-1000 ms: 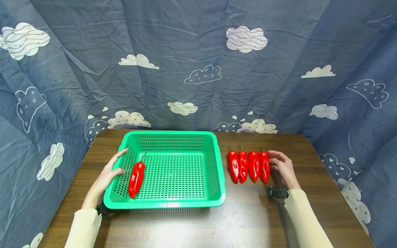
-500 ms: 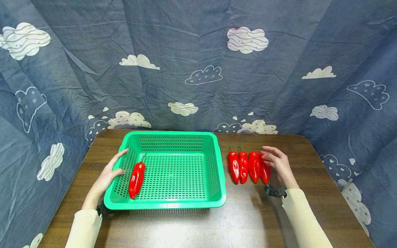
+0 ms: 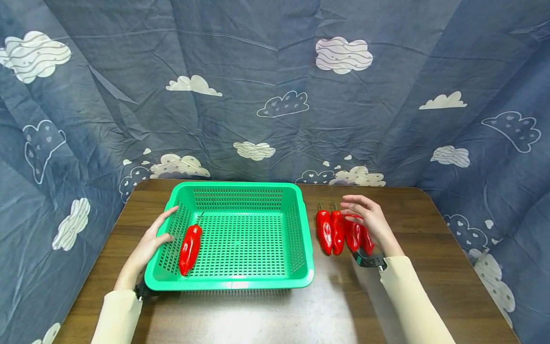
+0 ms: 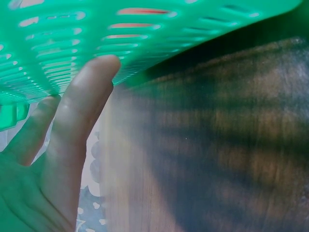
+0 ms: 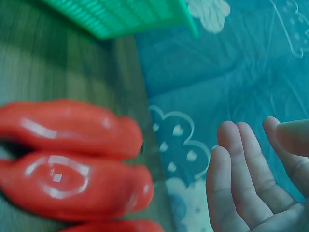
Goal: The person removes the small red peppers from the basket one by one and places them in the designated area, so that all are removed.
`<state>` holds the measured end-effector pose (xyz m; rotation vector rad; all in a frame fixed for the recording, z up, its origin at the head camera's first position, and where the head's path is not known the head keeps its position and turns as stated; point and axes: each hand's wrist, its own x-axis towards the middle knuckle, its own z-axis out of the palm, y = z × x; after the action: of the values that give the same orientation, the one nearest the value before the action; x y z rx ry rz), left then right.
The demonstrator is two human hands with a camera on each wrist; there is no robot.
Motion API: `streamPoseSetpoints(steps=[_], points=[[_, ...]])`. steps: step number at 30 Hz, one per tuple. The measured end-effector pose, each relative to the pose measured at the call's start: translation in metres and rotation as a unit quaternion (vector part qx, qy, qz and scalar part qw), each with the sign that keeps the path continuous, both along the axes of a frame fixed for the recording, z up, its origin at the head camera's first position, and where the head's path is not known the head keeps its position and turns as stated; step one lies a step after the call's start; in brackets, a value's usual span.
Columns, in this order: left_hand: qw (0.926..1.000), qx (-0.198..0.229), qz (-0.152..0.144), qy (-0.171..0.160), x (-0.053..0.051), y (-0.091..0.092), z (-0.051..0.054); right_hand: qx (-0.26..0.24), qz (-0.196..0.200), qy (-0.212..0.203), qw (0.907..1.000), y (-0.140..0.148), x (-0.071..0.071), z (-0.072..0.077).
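A green plastic basket point(image 3: 232, 285) stands on the left part of the wooden tabletop point(image 3: 438, 272), close to the back edge. Inside it one red pepper point(image 3: 190, 250) lies on the slotted floor by the left wall, slightly slanted, with its thin stem pointing toward the tabletop's back edge.

The left hand point(image 3: 143, 248) is at the basket's left side, thumb and forefinger spread wide, the fingers fairly straight; the left wrist view shows a fingertip up against the slotted wall, and it is hard to tell how firmly it presses.

Right of the basket, well in from the tabletop's right edge, four more red peppers point(image 3: 323, 232) lie side by side in a row, tips toward the front. The two nearest the basket show green stems; the upper ends of the other two are covered by the right hand point(image 3: 370, 220). That hand hangs over them, free, its fingers parted and lightly bent; the right wrist view has the thumb apart from the fingertips.

Both arms wear cream sleeves point(image 3: 410, 296) and dark wrist straps point(image 3: 371, 260). Beyond the back edge hangs a blue-grey curtain point(image 3: 258, 57) printed with pale clouds.
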<state>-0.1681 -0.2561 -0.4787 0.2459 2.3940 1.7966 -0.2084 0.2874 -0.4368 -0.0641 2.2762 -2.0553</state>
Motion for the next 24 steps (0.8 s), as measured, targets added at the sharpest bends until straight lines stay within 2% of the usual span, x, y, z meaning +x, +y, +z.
streamPoseSetpoints(steps=[10,24], points=[[1.0,0.0,0.003,-0.007,0.0,0.0,0.001,0.01,0.052,0.022,0.9983,-0.031,-0.005,0.015],[1.0,0.002,0.004,-0.008,-0.001,0.0,0.001,-0.031,0.117,0.021,0.9925,-0.078,-0.015,0.029]])
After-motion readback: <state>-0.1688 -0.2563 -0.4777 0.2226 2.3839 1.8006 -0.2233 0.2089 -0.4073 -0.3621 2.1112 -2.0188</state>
